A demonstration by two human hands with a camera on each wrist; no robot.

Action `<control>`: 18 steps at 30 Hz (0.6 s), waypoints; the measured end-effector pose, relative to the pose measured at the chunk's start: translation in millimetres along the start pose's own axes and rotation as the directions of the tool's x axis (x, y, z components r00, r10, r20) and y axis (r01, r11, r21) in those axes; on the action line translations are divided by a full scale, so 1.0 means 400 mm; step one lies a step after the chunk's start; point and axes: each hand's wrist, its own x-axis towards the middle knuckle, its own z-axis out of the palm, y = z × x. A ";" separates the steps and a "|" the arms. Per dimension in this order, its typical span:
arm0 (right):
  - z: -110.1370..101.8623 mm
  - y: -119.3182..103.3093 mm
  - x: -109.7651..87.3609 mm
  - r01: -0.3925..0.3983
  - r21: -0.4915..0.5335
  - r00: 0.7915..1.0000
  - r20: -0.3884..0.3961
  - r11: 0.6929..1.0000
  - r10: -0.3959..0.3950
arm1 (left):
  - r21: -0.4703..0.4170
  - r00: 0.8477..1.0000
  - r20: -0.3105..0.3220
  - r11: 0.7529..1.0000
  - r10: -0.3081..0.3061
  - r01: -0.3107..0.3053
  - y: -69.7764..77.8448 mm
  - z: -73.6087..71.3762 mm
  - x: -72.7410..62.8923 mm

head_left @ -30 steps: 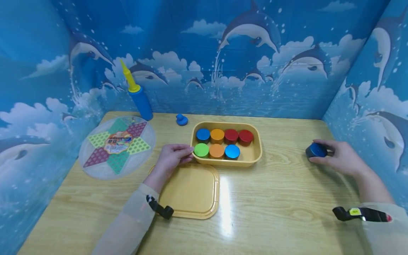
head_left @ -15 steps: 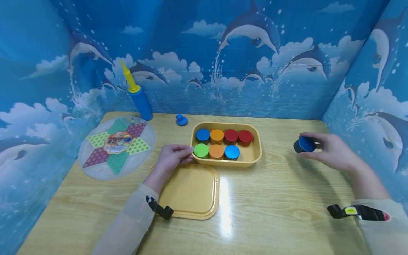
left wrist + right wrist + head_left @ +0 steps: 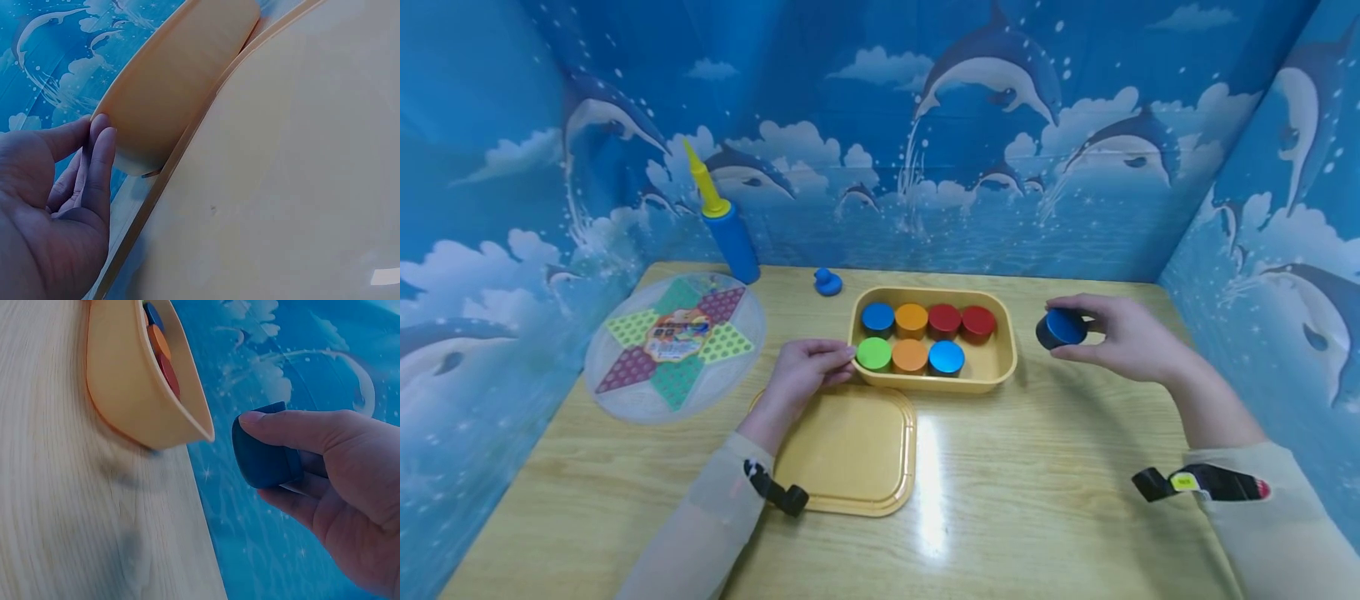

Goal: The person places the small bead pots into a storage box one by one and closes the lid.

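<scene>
In the head view, a yellow rectangular box (image 3: 936,382) stands mid-table with several round pieces in two rows. The back row has a blue piece (image 3: 877,318), an orange one and two reds; a green piece (image 3: 874,354), an orange one and a blue one stand in front. My left hand (image 3: 805,372) pinches the box's left front rim, as the left wrist view also shows. Right of the box, my right hand (image 3: 1127,337) holds a dark blue round piece (image 3: 265,450) above the table, thumb on one side and fingers on the other.
A flat yellow lid (image 3: 850,454) lies before the box, partly under my left forearm. To the left is a round star-patterned game board (image 3: 673,342). Behind stand a blue pump (image 3: 732,246) with a yellow nozzle and a small blue duck (image 3: 827,282). Dolphin-printed curtains (image 3: 880,125) enclose the table.
My right hand has carried the dark blue round piece leftward and slightly up, toward the box. The left hand and the box have stayed in place.
</scene>
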 end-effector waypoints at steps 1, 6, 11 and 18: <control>0.005 -0.008 0.009 0.006 0.000 1.000 0.009 1.000 -0.006 | -0.001 1.000 0.000 1.000 -0.001 0.001 0.001 0.000 0.000; 0.030 -0.039 0.052 0.021 0.022 0.998 0.055 1.000 -0.022 | -0.002 1.000 -0.002 1.000 -0.003 0.003 0.001 -0.001 0.001; 0.054 -0.056 0.085 0.035 0.054 0.995 0.089 0.998 -0.039 | 0.004 1.000 0.002 1.000 0.003 -0.003 0.002 0.000 0.001; 0.085 -0.064 0.121 0.031 0.094 0.988 0.146 0.995 -0.044 | -0.005 1.000 0.000 1.000 0.009 -0.009 -0.001 0.000 0.001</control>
